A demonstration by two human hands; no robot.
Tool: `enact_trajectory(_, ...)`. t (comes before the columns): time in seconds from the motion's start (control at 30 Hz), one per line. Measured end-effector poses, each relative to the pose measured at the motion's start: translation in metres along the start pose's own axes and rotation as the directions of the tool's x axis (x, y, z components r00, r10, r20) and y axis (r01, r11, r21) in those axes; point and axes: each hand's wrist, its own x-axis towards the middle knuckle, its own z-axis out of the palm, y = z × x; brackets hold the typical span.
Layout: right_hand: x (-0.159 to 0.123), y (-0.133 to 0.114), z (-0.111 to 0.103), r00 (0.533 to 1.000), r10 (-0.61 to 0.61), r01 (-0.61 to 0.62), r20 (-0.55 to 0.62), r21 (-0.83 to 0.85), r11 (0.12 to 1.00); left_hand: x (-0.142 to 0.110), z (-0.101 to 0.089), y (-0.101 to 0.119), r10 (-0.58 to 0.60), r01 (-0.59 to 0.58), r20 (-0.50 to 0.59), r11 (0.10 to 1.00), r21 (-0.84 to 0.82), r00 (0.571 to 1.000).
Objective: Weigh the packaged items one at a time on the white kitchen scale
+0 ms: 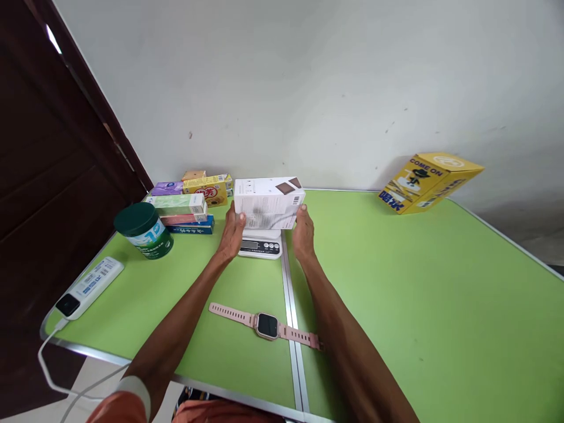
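A white printed box (268, 202) with two brown squares on its face is gripped at its ends by both hands. My left hand (231, 235) presses its left end, thumb toward me. On the right end, my right hand (304, 232) clasps the side with the thumb up along the edge. Just below and behind the box is a white kitchen scale (261, 247) with a small display and several buttons; the box hides most of its platform. Whether the box touches the platform I cannot tell. Nearer to me lies a smartwatch (267, 326) with a pink strap, stretched flat.
On the left stand a green tub (144, 231), stacked cartons (183, 205) and a yellow box (205, 189). A white device (90, 288) with a cable lies at the left edge. A large yellow box (427, 182) stands back right. A metal seam (292, 329) divides the green table.
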Motion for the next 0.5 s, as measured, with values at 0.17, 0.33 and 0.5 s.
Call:
enact_trajectory(0.17, -0.007, -0.021, 0.009, 0.999, -0.007, 0.009, 0.042, -0.036, 0.999, 0.005, 0.015, 0.022, -0.030, 0.016, -0.113, 0.992, -0.125, 0.993)
enact_trajectory(0.33, -0.043, -0.059, 0.021, 0.988, -0.079, 0.085, 0.134, -0.034, 0.996, -0.036, -0.008, 0.059, 0.033, -0.051, -0.247, 0.997, -0.064, 0.969)
enact_trajectory(0.5, -0.097, -0.077, 0.061, 0.930, -0.052, 0.027, 0.364, 0.074, 0.997, -0.102, -0.054, 0.067, -0.115, 0.119, -0.444, 0.993, -0.020, 0.888)
